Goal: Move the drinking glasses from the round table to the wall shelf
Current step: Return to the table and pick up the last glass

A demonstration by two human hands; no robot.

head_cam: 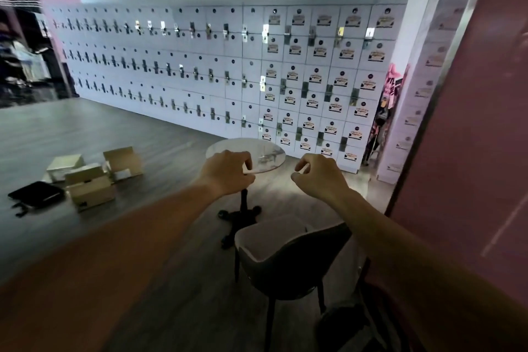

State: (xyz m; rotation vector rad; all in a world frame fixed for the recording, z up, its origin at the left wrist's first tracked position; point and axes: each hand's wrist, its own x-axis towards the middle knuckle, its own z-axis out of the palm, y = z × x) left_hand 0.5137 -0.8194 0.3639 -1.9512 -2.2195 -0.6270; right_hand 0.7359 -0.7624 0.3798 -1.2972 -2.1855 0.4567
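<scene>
The round table [228,147] has a clear glass top on a black pedestal and stands in the middle of the view, in front of the lockers. A faint blurred glint [268,158] shows on its right half; I cannot tell whether it is a drinking glass. My left hand [228,173] hovers in front of the table's near edge, fingers loosely curled, with nothing visible in it. My right hand [318,177] hovers to the right of the table, thumb and fingers bent in a loose curve, also holding nothing I can see. No wall shelf is in view.
A dark chair [288,260] stands just before the table, below my hands. A wall of white lockers [228,71] runs behind. Cardboard boxes [91,177] and a black case [37,194] lie on the floor at left. A pink panel [471,151] closes off the right side.
</scene>
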